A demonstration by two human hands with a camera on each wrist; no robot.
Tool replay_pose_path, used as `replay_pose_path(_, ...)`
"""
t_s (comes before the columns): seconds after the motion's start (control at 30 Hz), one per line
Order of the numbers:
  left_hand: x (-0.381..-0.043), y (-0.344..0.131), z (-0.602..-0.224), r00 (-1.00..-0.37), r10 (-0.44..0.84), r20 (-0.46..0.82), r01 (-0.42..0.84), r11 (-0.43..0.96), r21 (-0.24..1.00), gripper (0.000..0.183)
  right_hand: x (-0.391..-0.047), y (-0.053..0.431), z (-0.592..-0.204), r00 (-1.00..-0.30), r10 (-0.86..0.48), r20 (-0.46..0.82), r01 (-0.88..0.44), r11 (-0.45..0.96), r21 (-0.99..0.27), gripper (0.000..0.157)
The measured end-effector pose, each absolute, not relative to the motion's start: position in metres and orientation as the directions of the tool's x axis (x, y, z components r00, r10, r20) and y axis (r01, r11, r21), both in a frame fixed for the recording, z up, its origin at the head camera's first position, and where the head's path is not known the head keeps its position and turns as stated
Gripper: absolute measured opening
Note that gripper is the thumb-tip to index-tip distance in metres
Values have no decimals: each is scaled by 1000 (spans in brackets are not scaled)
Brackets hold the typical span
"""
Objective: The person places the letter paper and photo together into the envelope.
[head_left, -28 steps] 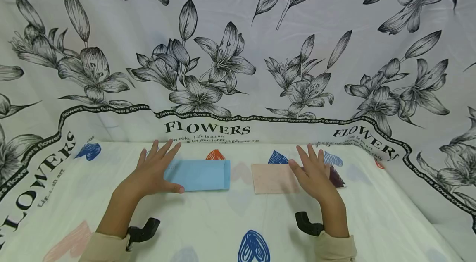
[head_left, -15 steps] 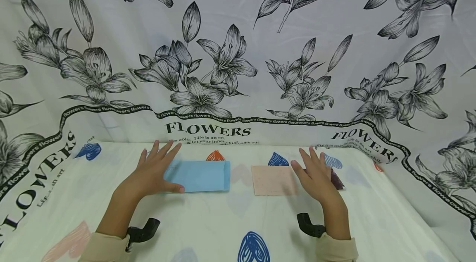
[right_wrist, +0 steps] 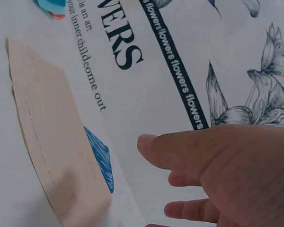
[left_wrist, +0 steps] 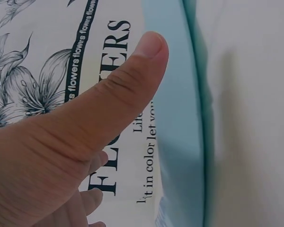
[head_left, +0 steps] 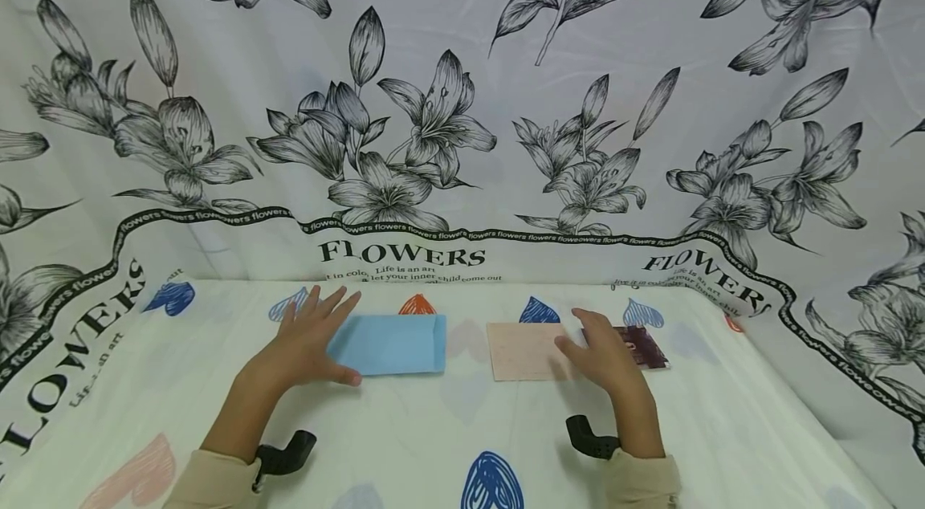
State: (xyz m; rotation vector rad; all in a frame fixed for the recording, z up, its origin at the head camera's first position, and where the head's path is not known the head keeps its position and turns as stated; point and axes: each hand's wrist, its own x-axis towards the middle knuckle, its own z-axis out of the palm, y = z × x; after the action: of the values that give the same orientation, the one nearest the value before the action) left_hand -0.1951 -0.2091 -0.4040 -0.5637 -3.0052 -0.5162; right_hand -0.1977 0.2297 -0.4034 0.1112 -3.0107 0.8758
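A light blue envelope (head_left: 393, 344) lies flat on the cloth, left of the middle. My left hand (head_left: 307, 340) is spread over its left end, thumb at the lower left corner; the left wrist view shows the thumb (left_wrist: 118, 85) overlapping the blue paper (left_wrist: 180, 118). To the right lies a pale pink card (head_left: 527, 351), with faint small writing on it in the right wrist view. My right hand (head_left: 603, 348) hovers between this card and a dark maroon printed card (head_left: 646, 347), which it partly covers. Its fingers are relaxed and hold nothing.
A white cloth (head_left: 426, 437) printed with coloured hearts covers the table. Behind it hangs a white curtain (head_left: 462, 172) with black flower drawings and lettering. Black curved mounts (head_left: 287, 453) sit at both wrists.
My left hand has shifted slightly right and toward me. My right hand has drawn back toward me and its fingers bend more, uncovering more of the maroon card.
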Motion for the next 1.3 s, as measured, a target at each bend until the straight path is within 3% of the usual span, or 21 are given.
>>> replay_pose_path(0.2,-199,-208,-414,-936,340,88,350,883,312,123,-202,222,-412,-999,-9,-37,13,841,-540,65)
replay_pose_path(0.43,-201,-207,-426,-937,341,79,348,880,323,121,-203,215,-419,-999,-18,-42,6,865,-501,65)
replay_pose_path(0.83,-200,-204,-429,-944,324,61,326,889,323,117,-206,207,-431,-998,52,-20,55,879,-474,80)
replay_pose_path(1.3,-204,-207,-434,-950,311,37,304,889,343,117,-212,222,-441,-987,139,-83,160,760,-629,69)
